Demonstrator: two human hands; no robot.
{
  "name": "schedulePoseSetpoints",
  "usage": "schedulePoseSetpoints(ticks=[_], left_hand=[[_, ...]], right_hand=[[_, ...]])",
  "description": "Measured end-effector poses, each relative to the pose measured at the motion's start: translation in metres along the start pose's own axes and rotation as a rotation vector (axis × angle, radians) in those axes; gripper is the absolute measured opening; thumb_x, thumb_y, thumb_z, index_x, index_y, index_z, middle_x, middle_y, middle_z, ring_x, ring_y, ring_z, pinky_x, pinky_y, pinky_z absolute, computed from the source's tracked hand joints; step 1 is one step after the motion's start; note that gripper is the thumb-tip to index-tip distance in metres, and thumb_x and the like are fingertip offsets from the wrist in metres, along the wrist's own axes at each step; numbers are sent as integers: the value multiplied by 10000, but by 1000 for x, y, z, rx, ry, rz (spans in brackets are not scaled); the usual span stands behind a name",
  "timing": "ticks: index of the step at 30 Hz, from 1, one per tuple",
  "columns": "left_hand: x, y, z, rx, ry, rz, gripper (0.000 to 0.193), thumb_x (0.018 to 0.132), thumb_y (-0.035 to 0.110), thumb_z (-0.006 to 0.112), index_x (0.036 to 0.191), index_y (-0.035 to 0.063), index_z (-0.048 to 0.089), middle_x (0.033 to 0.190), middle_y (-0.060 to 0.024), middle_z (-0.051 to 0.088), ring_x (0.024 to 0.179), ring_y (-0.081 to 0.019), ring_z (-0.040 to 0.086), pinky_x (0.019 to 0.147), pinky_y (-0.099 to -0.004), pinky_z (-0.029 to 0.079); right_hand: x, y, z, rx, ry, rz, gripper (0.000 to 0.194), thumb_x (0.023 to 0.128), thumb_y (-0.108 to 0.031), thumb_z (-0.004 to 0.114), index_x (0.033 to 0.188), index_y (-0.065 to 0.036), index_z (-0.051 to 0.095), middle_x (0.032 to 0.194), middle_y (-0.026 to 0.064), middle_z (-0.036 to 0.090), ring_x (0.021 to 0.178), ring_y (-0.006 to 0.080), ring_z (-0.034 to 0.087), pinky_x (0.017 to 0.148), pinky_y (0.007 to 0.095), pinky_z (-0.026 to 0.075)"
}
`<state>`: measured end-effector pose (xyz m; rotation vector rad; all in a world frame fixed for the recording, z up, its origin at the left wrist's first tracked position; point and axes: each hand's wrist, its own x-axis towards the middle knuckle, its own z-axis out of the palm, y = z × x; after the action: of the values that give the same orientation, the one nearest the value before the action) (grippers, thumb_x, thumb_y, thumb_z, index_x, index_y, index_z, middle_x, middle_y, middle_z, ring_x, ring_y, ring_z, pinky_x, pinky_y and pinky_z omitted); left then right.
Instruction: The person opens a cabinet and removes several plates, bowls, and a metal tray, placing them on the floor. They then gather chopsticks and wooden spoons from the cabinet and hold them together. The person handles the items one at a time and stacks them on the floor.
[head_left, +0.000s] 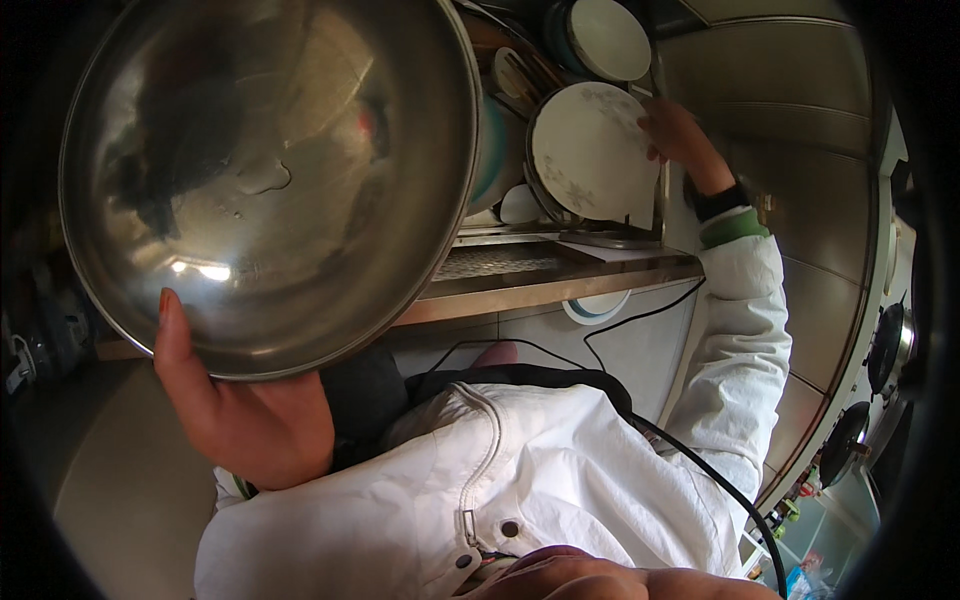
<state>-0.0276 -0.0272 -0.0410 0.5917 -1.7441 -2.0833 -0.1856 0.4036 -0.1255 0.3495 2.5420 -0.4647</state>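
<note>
My left hand (251, 424) holds a large stainless steel basin (300, 225) by its near rim, thumb over the inside and the other fingers hidden beneath. A small puddle of water (264, 178) lies in the basin. On the right, my right hand (681, 139) is at the edge of a round white plate (592, 150) with a grey floral pattern. Its fingertips meet or overlap the rim; whether they grip it I cannot tell. The plate leans upright, with other dishes behind it. Above it in the picture sits a white bowl (611, 39).
A metal shelf (495, 262) with a wooden front edge carries the dishes. Several chopsticks (536, 75) stand in a holder behind the plate. Another bowl (600, 306) shows below the shelf. A black cable (697, 457) runs across my jacket. Pans (844, 442) hang at far right.
</note>
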Motion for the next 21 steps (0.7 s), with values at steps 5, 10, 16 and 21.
schedulePoseSetpoints(ticks=[5, 10, 16, 21], left_hand=[[11, 14, 1, -568, 65, -452, 410, 934, 242, 519, 1291, 48, 463, 1315, -113, 481, 1203, -240, 474, 999, -413, 397], [15, 17, 5, -618, 51, -475, 410, 949, 292, 477, 1281, 52, 472, 1319, -91, 494, 1209, -229, 473, 1008, -421, 379], [14, 20, 17, -465, 141, -452, 423, 943, 306, 482, 1288, 62, 465, 1318, -75, 490, 1203, -226, 473, 994, -417, 384], [15, 19, 19, -464, 99, -438, 435, 948, 291, 481, 1305, 45, 444, 1319, -95, 490, 1200, -237, 479, 995, -423, 393]], right_hand=[[7, 5, 1, 31, -58, -23, 184, 877, -75, 482, 961, 72, 554, 686, 174, 621, 524, 244, 643, 424, 350, 474], [20, 6, 9, -115, -95, 2, 184, 909, -87, 438, 995, 50, 526, 642, 161, 621, 505, 231, 641, 413, 345, 481], [10, -5, 11, 67, -43, 60, 170, 898, -62, 442, 956, 67, 536, 748, 191, 637, 566, 265, 665, 463, 369, 518], [10, -6, 12, -116, -56, 78, 167, 908, -76, 446, 937, 65, 531, 731, 205, 630, 563, 286, 661, 452, 372, 515]])
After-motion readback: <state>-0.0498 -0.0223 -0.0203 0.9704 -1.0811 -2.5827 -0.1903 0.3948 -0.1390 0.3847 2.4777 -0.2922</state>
